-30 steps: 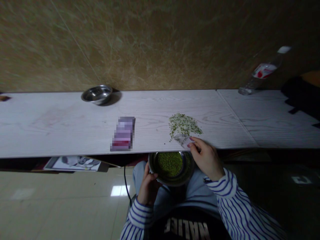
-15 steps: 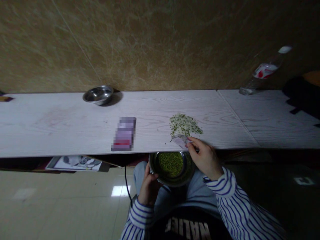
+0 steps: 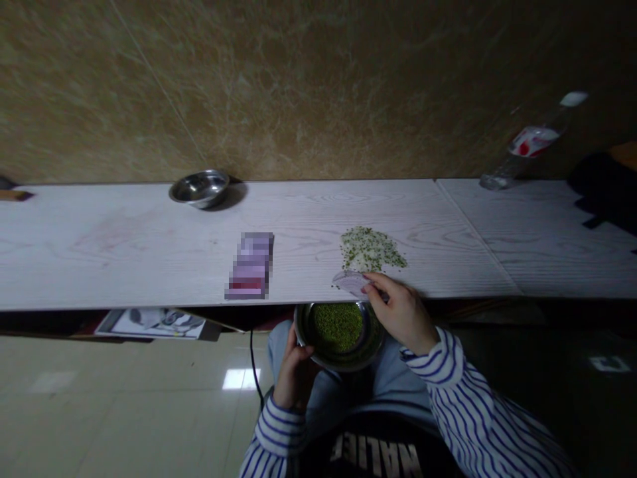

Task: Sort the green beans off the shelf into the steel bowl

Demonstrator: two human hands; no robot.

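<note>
My left hand (image 3: 294,373) grips the left rim of a steel bowl (image 3: 371,355), which sits over my lap just below the table's front edge. Green mung beans (image 3: 338,326) cover the bowl's bottom. Pinched between the thumb and fingers of my right hand (image 3: 401,311) is a thin see-through plastic piece with a rounded edge (image 3: 350,283). It lies low at the table's front edge, above the bowl. Just behind it spreads a pile of white grains, looking like rice, mixed with green beans (image 3: 371,249). A few loose beans lie by the plastic piece.
A second steel bowl (image 3: 200,189) stands against the wall on the white table (image 3: 308,212). Left of the pile lies a blurred-out flat purple item (image 3: 250,265). A clear bottle (image 3: 530,143) and a dark bag (image 3: 607,189) are at the right. An open drawer (image 3: 154,324) shows below the table.
My right hand has moved a little left and toward me with the plastic piece, along the table's front edge. My left hand keeps its hold on the bowl.
</note>
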